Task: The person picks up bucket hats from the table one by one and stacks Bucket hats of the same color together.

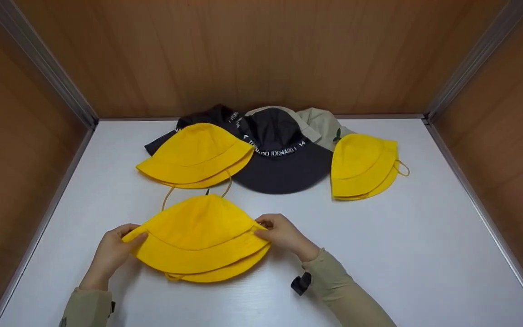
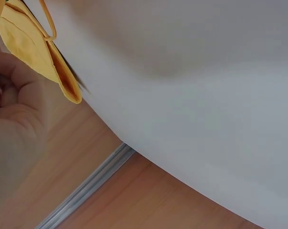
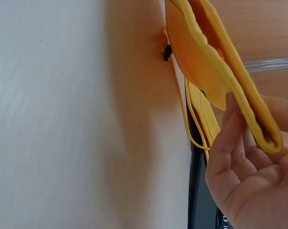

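Between both hands is a yellow bucket hat (image 1: 198, 240), folded flat with its crown away from the person and its brim toward them. My left hand (image 1: 114, 250) pinches the brim's left corner, thumb on top. At the right corner, my right hand (image 1: 286, 234) pinches the brim the same way. In the right wrist view the folded yellow brim (image 3: 234, 86) sits between the thumb and curled fingers, held above the white surface with a shadow beneath. The left wrist view shows the left hand (image 2: 15, 90) at its edge, its grip partly cut off.
Behind lies another yellow hat (image 1: 193, 154) with a loose chin cord (image 1: 230, 179). It overlaps dark caps (image 1: 279, 172) with white lettering; beige hats (image 1: 318, 120) lie behind them. A third yellow hat (image 1: 363, 168) is at right. Wooden walls (image 1: 261, 59) enclose the white table (image 1: 425, 254).
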Motion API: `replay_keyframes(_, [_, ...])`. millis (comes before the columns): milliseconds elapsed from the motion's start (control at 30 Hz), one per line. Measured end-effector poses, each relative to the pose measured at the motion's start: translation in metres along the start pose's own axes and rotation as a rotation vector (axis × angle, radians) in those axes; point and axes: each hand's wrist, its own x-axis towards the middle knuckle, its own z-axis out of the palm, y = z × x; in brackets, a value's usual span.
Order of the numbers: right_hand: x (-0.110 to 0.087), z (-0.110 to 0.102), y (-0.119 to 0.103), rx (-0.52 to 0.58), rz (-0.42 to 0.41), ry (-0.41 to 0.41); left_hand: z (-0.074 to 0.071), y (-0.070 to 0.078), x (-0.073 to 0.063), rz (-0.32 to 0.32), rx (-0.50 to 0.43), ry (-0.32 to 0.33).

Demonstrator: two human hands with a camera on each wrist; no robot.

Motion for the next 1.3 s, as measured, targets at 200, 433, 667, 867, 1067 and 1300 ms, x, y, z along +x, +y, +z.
replay_keyframes(200, [0.013, 0.010, 0.007, -0.096, 0.083, 0.034, -0.003, -0.012, 0.008, -0.059, 0.044, -0.022])
replay_keyframes(433, [0.016, 0.016, 0.011, -0.195, 0.110, 0.001, -0.004, -0.020, 0.011, -0.098, 0.071, -0.046])
replay_keyframes(667, [0.016, 0.018, 0.020, -0.257, 0.082, 0.007, -0.001, -0.021, 0.012, -0.120, 0.084, -0.056])
replay_keyframes(867, [0.019, 0.018, 0.022, -0.266, 0.095, 0.016, 0.003, -0.022, 0.014, -0.155, 0.091, -0.054])
replay_keyframes(1067, [0.017, 0.021, 0.017, -0.396, 0.087, 0.062, 0.003, -0.017, 0.014, -0.134, 0.148, -0.041])
replay_keyframes(1300, [0.015, 0.024, 0.013, -0.535, 0.040, 0.088, 0.006, -0.016, 0.012, -0.092, 0.224, 0.001])
